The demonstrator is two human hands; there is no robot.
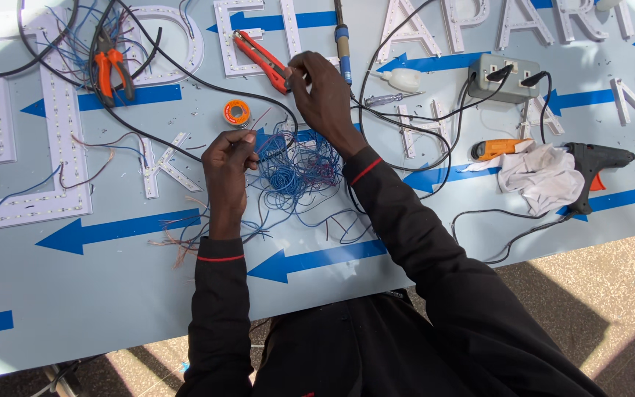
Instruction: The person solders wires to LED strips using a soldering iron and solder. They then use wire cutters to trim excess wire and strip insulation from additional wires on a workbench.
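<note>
Tangle of thin blue insulated wire (299, 170) sits mid-table on the pale board with blue arrows (112, 294), between our two forearms. Step in hand looks like wire prep: pulling one strand out of the bundle to cut or strip it.

Left hand (229, 163) is pressed together in a pinch on a thin wire end, just left of the tangle, touching its edge. Right hand (325, 92) is closed round the handle of the red flat-bodied cutter (262, 53), above the tangle, blade end pointing up-left.

We judge the next move needs the pinched strand held taut and fed into the cutter without dragging the rest of the bundle along; loose loops could snag.

Nearby: small orange-cored solder spool (237, 112) just above the left hand, blue-handled soldering iron (342, 40) just right of the right hand, orange-handled pliers (110, 70) well off to the left, black hot-glue gun (597, 165) far right beside a crumpled white rag (542, 176).
</note>
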